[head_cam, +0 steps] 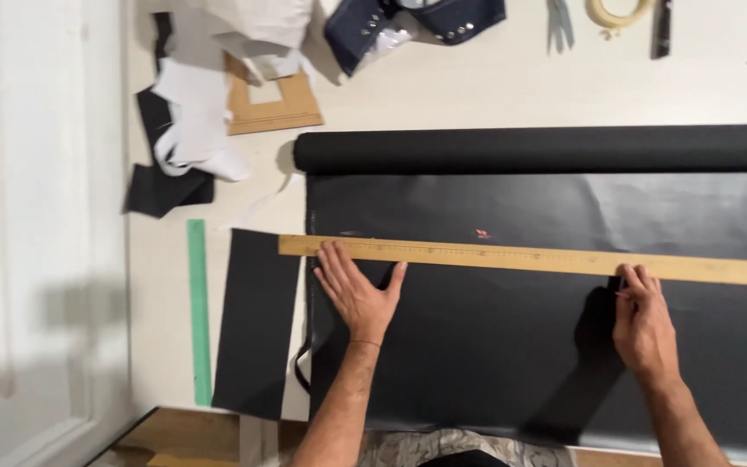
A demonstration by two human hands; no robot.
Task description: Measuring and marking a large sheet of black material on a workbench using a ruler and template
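I see a long wooden ruler (529, 258) lying flat across a sheet of black material (494, 346), running from just inside the sheet's left edge out past the right frame edge, tilted slightly down to the right. My left hand (358, 292) is spread flat, palm down, fingertips touching the ruler's near edge close to its left end, thumb splayed right. My right hand (644, 322) sits farther right, fingers curled and bunched against the ruler's near edge; I can't tell if it pinches anything small.

The black sheet unrolls from a black roll (538, 149) lying parallel above the ruler, well apart from it; bare sheet between them, with a small red mark (482, 233) just above the ruler. The sheet's left edge runs straight down, the near edge ends at the desk's front.

Left of the sheet: a separate black rectangle (257, 324) just beside it, then a green strip (199, 311), then bare desk (162, 285). Upper left is cluttered: white paper scraps (196, 117), a cardboard frame (274, 104), a dark scrap (162, 190). Far edge holds a denim piece with studs (408, 24), scissors (561, 22), a coiled tape (620, 12) and a dark tool (662, 28).
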